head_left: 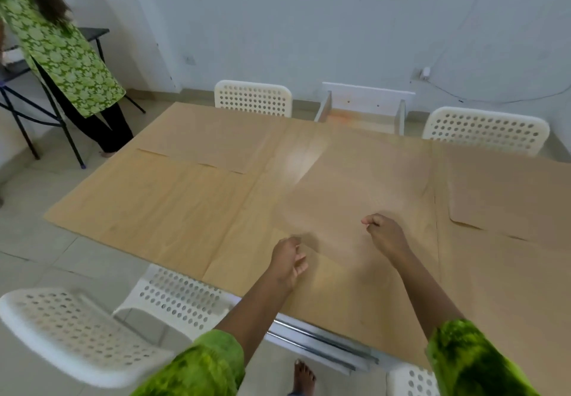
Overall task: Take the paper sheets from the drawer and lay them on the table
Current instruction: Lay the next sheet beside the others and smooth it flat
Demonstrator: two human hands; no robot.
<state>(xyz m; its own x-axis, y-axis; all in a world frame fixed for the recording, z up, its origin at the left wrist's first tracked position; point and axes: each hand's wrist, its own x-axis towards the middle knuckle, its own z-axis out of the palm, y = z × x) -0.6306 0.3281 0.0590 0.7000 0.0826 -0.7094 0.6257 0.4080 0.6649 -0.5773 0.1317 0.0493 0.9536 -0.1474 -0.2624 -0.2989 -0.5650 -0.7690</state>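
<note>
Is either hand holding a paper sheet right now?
No, the left hand and right hand hover loosely curled and empty above the brown paper sheets.

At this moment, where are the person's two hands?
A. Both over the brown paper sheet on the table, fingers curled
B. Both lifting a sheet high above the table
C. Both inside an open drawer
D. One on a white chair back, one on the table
A: the left hand and right hand are low over the brown paper sheet lying on the table, fingers curled.
</note>
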